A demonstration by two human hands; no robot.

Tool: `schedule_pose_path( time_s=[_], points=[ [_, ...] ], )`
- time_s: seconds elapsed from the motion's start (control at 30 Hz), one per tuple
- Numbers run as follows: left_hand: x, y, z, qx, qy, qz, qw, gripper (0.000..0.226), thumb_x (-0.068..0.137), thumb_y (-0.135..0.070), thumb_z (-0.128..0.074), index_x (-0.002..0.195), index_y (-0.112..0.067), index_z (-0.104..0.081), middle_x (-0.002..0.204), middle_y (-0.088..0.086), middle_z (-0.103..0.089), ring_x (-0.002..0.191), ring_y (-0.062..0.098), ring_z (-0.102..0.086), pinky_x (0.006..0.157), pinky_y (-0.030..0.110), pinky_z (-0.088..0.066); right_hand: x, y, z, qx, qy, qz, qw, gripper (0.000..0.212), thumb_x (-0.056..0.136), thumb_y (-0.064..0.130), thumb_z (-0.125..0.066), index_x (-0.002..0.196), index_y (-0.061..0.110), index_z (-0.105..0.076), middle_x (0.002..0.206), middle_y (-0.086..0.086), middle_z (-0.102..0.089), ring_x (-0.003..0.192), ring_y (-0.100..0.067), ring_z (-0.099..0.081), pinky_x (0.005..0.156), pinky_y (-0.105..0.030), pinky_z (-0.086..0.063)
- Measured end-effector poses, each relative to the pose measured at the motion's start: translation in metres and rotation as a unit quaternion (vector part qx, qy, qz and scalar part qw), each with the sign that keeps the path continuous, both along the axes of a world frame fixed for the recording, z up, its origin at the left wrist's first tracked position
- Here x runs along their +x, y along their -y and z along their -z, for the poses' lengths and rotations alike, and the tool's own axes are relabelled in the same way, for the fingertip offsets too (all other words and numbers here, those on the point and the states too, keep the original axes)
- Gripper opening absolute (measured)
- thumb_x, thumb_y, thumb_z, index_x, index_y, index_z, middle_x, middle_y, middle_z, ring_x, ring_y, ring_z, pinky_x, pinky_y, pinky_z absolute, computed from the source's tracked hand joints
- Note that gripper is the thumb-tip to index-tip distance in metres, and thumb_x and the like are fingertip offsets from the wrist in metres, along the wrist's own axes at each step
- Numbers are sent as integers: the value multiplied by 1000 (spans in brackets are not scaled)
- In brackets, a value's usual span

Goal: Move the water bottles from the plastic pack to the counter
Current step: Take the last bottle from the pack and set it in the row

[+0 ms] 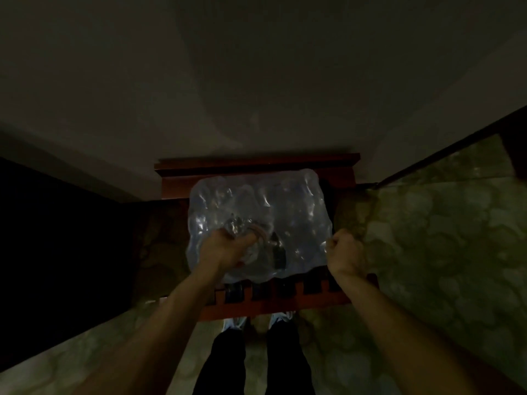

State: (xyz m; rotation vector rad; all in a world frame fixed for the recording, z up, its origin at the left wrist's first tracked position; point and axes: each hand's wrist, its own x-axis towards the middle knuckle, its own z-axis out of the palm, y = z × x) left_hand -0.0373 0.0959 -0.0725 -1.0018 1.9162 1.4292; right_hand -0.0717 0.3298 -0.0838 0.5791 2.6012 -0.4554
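A shrink-wrapped plastic pack [279, 206] of water bottles sits on a low red-brown wooden stand [256, 163] in dim light. The wrap is torn open near its front left, with crumpled film bunched there. My left hand [228, 246] is closed on that torn film at the opening. At the pack's front right corner, my right hand [346, 252] is fisted on the edge of the wrap. Single bottles are hard to make out through the glossy film.
A pale wall fills the upper view. The floor [427, 238] is mottled green stone. A dark area lies to the left. My legs and shoes [256, 323] stand just in front of the stand's slatted front rail.
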Motion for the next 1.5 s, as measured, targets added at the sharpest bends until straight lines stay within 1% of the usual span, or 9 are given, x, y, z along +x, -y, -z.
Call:
schedule_pose_path(
  time_s=[0.2,0.37,0.47,0.57,0.73,0.87,1.1,1.3,1.5],
  points=[
    [23,28,-51,64,4,-67,996,36,79,-45,-76,95,-13,-67,93,6,-71,75,20,-73,52,27,-59,11,18,-39,55,-12,-22,998,39,98,38,-48,121,6,-47,112,-18,-60,91,-31,-62,66,-33,-48],
    [45,38,-91,113,-23,-100,988,49,74,-48,-78,103,-11,-68,101,7,-72,82,24,-74,63,35,-62,22,56,-84,68,-53,-124,989,31,99,37,-44,109,11,-57,93,-6,-61,76,-20,-62,59,-29,-44],
    [49,42,-112,149,-46,-79,985,45,77,-51,-74,101,-13,-68,98,7,-73,75,20,-76,71,39,-63,23,93,-108,-158,20,38,987,37,99,41,-45,97,9,-64,76,-3,-59,76,-21,-63,55,-25,-43],
    [52,44,-130,170,-75,-61,981,47,82,-53,-69,108,-13,-68,103,9,-75,92,22,-73,90,45,-58,25,124,-133,-407,164,194,877,51,91,64,-45,105,17,-61,92,-2,-65,89,-20,-62,66,-29,-50],
    [62,46,-160,279,-146,-76,946,37,91,-42,-63,110,-12,-69,105,13,-75,86,23,-75,71,30,-61,26,140,-158,-556,129,246,784,70,87,65,-53,127,8,-58,126,-15,-63,119,-31,-59,105,-49,-45],
    [72,53,-177,339,-182,-60,921,38,93,-40,-62,118,-12,-70,110,12,-74,104,26,-72,86,36,-60,27,143,-191,-590,68,184,784,56,89,53,-59,115,4,-65,105,-15,-74,99,-30,-71,89,-45,-56],
    [91,56,-230,117,-348,-13,930,24,92,-32,-64,115,-29,-66,110,-4,-72,104,17,-69,94,43,-55,46,162,-248,-567,-84,59,818,29,85,40,-71,103,19,-63,92,-8,-76,82,-24,-75,66,-36,-61],
    [126,64,-275,-222,-364,75,902,46,71,-60,-67,104,-30,-60,100,-8,-62,87,8,-63,79,35,-58,94,190,-286,-542,-172,-23,822,30,77,39,-77,93,29,-55,98,-4,-71,87,-21,-72,79,-45,-61],
    [168,102,-310,-218,-420,-37,880,42,67,-61,-73,97,-33,-63,84,-10,-70,72,3,-67,61,21,-53,136,225,-335,-555,-234,-136,787,25,80,41,-74,99,30,-60,94,4,-70,86,-9,-69,76,-29,-59]
  ],
)
